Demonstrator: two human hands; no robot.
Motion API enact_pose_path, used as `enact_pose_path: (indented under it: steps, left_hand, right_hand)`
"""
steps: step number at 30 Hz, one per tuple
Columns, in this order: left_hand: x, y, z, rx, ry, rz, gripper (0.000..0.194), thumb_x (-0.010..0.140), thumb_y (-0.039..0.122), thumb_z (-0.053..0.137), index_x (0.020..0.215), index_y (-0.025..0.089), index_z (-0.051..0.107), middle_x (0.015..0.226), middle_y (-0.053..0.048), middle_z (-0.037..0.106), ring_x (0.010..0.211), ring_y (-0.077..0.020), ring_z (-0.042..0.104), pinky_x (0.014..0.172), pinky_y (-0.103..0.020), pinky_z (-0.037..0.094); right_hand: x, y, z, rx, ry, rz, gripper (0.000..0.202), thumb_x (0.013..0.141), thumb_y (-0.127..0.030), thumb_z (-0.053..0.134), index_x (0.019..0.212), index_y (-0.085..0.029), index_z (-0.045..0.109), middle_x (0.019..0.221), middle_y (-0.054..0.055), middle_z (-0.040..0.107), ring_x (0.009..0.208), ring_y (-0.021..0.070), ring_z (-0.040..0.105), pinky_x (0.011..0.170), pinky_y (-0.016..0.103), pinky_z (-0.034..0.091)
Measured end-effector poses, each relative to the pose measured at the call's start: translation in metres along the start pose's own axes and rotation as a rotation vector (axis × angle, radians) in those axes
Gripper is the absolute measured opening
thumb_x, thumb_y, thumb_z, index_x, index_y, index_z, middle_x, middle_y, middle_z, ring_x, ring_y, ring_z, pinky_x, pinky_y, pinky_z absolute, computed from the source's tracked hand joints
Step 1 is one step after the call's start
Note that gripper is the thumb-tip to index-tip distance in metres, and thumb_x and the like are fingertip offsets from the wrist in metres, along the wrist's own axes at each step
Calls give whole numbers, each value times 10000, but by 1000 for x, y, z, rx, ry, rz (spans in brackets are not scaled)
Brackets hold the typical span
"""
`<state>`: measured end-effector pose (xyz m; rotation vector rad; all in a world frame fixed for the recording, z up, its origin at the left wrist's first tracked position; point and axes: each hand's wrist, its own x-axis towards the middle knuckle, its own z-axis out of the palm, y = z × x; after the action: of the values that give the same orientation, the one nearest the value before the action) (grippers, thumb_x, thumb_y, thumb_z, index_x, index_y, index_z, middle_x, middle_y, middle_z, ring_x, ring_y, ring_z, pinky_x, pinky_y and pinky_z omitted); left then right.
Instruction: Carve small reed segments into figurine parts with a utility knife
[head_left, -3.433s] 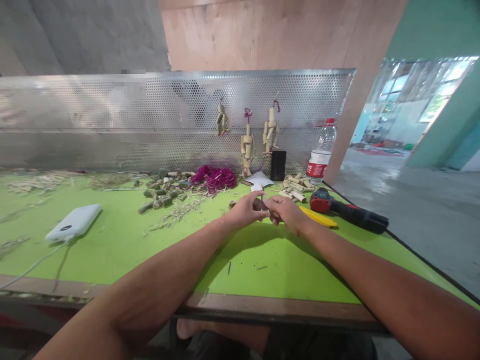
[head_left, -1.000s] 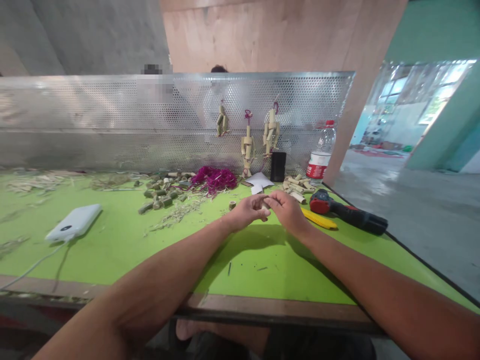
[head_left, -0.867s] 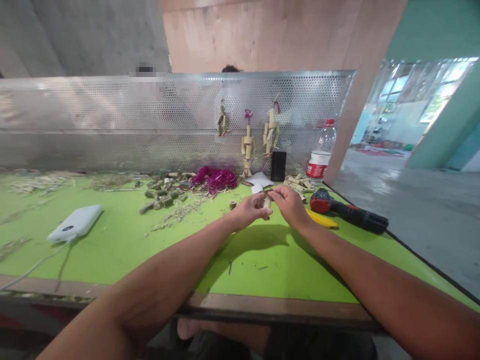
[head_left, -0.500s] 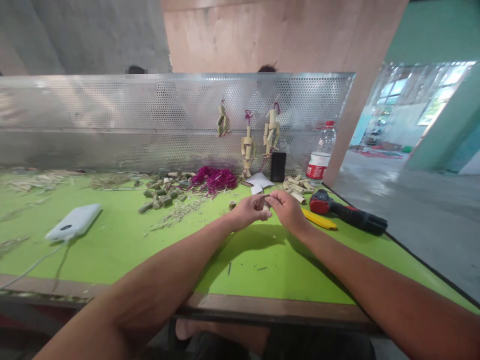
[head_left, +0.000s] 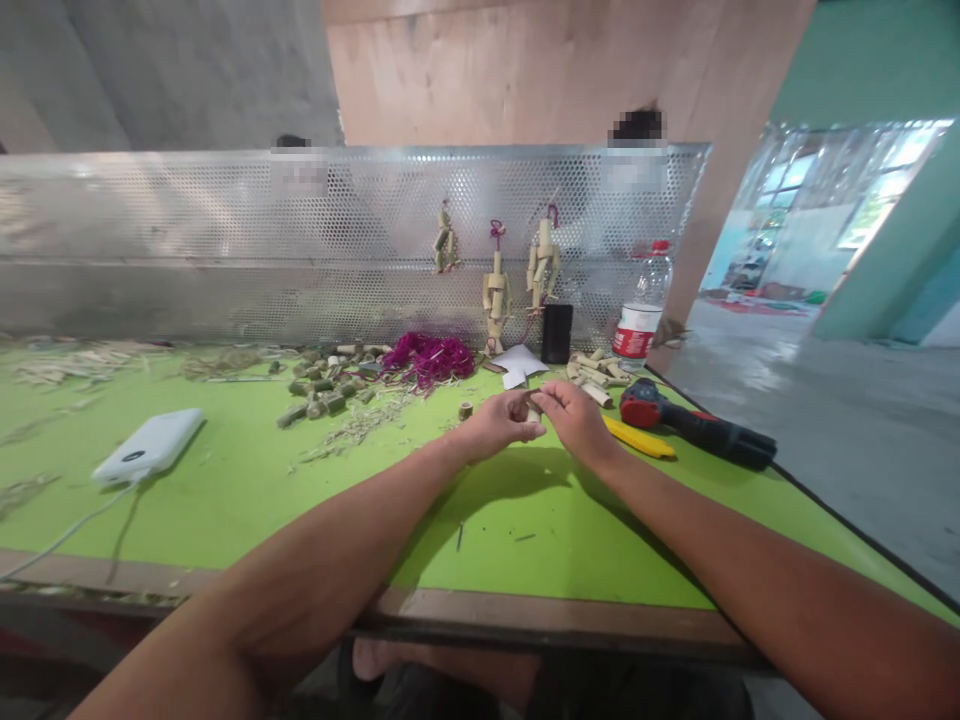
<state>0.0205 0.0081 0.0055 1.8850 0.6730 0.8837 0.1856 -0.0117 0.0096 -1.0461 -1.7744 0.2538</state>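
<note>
Above the green tabletop, my left hand (head_left: 504, 425) is closed around a short pale piece of bamboo (head_left: 533, 413), mostly covered by the fingers. Fingers pinched, my right hand (head_left: 577, 420) meets it at the piece's upper end. What the right fingertips grip is too small to make out. Just left of the hands lies a short bamboo ring (head_left: 465, 410). A yellow utility knife (head_left: 639, 438) is beside my right wrist, with a black and red cordless drill (head_left: 694, 428) to its right. Behind the hands lie cut pale bamboo tubes (head_left: 596, 375).
Purple string (head_left: 429, 358), green bamboo pieces (head_left: 322, 395) and shavings lie left. A white power bank (head_left: 150, 445) with a cable is farther left. A bottle (head_left: 637, 320), black phone (head_left: 556, 334) and bamboo figures (head_left: 496, 290) stand or hang by the perforated metal panel (head_left: 360, 230).
Both hands stay almost in place, with only a slight shift of the fingers. Behind the panel, one person's head has moved to the right.
</note>
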Motion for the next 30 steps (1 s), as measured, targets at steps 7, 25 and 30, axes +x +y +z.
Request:
enact_pose_path:
  steps: [7,25,30]
  left_hand:
    - [-2,4,-2,43,22,-20,465,672,373,751,1020,120,575,685,43,461,609,-75,424,567,-211,361]
    - [0,-4,-4,39,0,10,486,702,308,731,1115,120,558,773,12,525,664,-86,475,606,-224,397]
    - [2,1,-4,-83,12,26,621,665,291,777,1209,142,518,731,40,503,643,-73,485,574,-199,392]
  right_hand:
    - [0,2,2,-22,34,20,202,862,-342,520,736,-192,568,670,-1,564,651,149,498,609,263,370]
    - [0,6,5,-25,-70,-39,191,864,-335,520,749,-197,582,684,4,588,653,152,520,614,264,378]
    - [7,10,-4,-33,180,24,197,851,-345,542,744,-190,600,719,17,609,691,161,527,651,280,385]
